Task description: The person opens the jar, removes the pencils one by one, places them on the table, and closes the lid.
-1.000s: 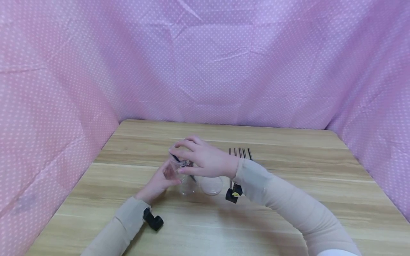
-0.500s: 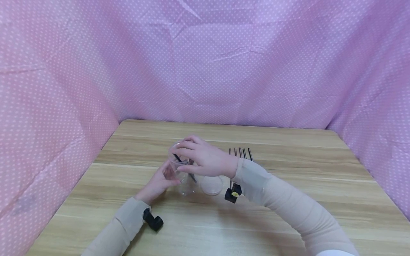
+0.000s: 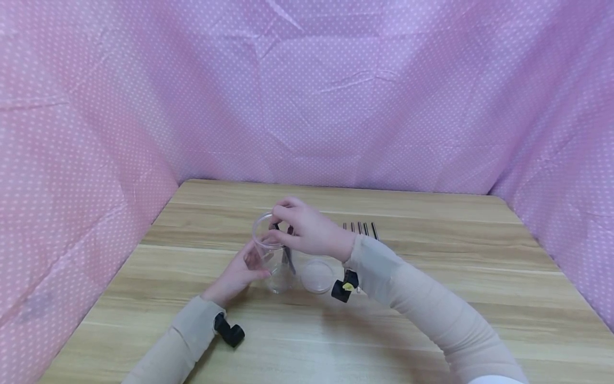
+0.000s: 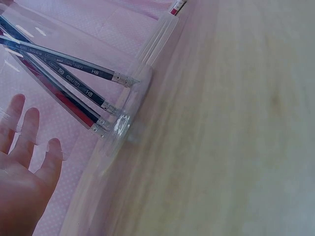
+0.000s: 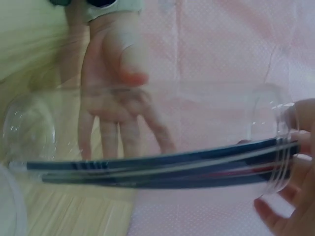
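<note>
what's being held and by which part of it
The left hand holds the clear jar by its side wall. The right hand is at the upper ends of the pencils; whether it grips them cannot be told.

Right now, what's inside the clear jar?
Inside the jar are several pencils, mostly dark, some red showing. The right hand partly hides their upper ends; their overlap leaves the exact count unclear.

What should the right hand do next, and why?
Maybe the right hand could gently let go of the pencils: they lean inside the jar, lower ends near its bottom, and the left hand holds the jar.
</note>
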Demonstrator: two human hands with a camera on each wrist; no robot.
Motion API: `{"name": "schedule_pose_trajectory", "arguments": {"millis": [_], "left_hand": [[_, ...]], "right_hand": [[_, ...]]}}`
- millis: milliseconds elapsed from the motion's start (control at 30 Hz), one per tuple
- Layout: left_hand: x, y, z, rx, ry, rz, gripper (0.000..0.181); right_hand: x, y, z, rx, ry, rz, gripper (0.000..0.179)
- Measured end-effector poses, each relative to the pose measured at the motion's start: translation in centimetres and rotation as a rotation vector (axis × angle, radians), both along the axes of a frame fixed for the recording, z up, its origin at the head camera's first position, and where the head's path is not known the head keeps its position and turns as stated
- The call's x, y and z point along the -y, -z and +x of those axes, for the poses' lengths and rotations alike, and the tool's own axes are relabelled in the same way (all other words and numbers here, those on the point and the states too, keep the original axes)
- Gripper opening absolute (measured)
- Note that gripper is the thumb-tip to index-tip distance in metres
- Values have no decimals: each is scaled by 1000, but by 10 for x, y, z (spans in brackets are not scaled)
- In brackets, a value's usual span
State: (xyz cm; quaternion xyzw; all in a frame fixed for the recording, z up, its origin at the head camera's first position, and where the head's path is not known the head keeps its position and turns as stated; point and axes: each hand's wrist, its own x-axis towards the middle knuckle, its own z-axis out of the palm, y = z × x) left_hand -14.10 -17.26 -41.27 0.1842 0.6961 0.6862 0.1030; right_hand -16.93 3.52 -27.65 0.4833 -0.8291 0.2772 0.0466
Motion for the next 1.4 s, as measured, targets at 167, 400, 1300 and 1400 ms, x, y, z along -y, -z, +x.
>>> {"name": "schedule_pose_trajectory", "arguments": {"millis": [167,400,1300,1400], "left_hand": [[0,0,0,-11,1,-2,78],[0,1,0,-26,19,25,79],[0,2,-1,-52,7,-12,87],[0,2,-2,-48,8,-14,86]], "right_hand": [[4,-9,2,37,51,41,7],[10,-19,2,45,94,115,6],[11,-7,6,75,117,-183,11],[12,-8,8,92,115,-266,13]]}}
